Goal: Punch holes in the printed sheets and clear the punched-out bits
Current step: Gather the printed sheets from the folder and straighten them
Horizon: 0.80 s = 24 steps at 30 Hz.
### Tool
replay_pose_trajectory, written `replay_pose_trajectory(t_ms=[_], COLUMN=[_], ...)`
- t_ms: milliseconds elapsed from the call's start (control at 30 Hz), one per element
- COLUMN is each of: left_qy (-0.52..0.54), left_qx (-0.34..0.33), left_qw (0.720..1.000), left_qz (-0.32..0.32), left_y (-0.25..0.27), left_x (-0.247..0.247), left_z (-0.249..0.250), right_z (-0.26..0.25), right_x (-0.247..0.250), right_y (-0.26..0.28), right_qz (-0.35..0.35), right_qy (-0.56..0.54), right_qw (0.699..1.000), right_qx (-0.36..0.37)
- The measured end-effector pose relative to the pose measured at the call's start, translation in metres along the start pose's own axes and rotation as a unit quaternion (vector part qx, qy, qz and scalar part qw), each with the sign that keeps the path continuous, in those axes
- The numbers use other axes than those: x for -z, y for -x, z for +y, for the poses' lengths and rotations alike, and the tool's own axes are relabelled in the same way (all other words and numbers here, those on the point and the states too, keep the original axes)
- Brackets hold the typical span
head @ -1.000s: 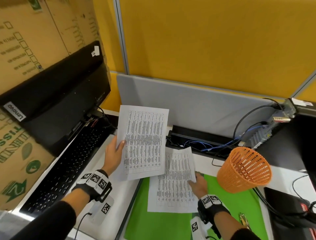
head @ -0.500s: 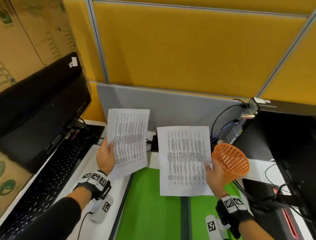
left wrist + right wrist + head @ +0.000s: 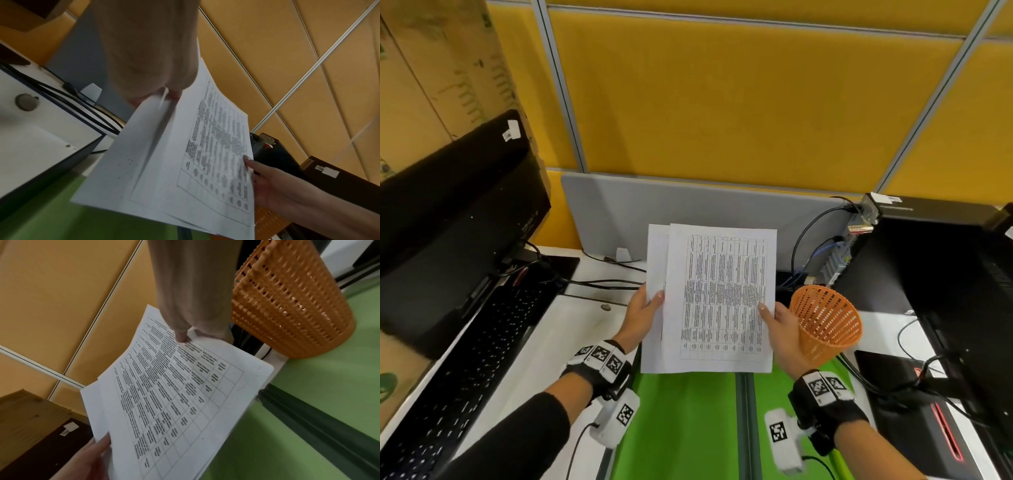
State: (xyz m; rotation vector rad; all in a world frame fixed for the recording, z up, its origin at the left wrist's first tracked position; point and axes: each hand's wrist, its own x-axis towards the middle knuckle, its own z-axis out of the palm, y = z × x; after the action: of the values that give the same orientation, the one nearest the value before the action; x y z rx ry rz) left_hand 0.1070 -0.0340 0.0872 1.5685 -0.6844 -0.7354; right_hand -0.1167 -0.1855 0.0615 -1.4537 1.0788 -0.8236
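The printed sheets (image 3: 717, 298) had come together at the centre of the head view, held upright in the air above the green mat (image 3: 688, 425). Half a second before they were still apart, one sheet in each hand with a clear gap between them; a second before, one of them lay flat on the mat under the right hand. Now the front sheet overlapped the back one, which showed only as a white strip along the left edge, so the two were stacked but not yet squared

The left hand (image 3: 642, 313) gripped the left edge of the stack, thumb on the front and fingers behind; in the left wrist view its fingertips (image 3: 174, 94) pinched the paper. The right hand (image 3: 779, 327) gripped the right edge the same way, its thumb lying on the printed table

By judgement, this was the gathering step: the sheets were being joined into one stack so that a single punch would go through both. The edges would probably need tapping level first. No hole punch showed in any view, so punching had not begun and there were no bits to clear

Just right of the right hand stood the orange mesh basket (image 3: 825, 325) on the bench (image 3: 571, 329), a likely place for the bits. At the left of the frame were a black monitor (image 3: 452, 236) and a keyboard (image 3: 472, 370), at the right edge a dark computer tower (image 3: 941, 284)
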Motion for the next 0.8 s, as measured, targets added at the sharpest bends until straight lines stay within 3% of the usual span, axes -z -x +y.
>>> replay_pose_trajectory(t_ms=[233,467,667,800], left_qy=[0.032,0.083,0.116,0.144], left_qx=[0.036,0.141,0.154,0.186], left_qw=[0.998,0.983,0.976,0.956], left_qz=[-0.052,-0.089,-0.097,-0.177], left_y=[0.008,-0.003,-0.005,0.001], left_x=[-0.007,-0.006,0.005,0.008], left_z=[0.011,0.021,0.016,0.02], right_z=[-0.006,-0.009,-0.019,-0.017], right_x=[-0.017,-0.027,-0.032,-0.037], right_y=[0.007,0.021,0.024,0.025], right_qz=[-0.094,-0.198,-0.191,-0.205], right_qy=[-0.098,-0.203,-0.215,-0.237], right_qw=[0.986,0.948,0.944,0.932], right_qx=[-0.102,-0.146,-0.161,-0.18])
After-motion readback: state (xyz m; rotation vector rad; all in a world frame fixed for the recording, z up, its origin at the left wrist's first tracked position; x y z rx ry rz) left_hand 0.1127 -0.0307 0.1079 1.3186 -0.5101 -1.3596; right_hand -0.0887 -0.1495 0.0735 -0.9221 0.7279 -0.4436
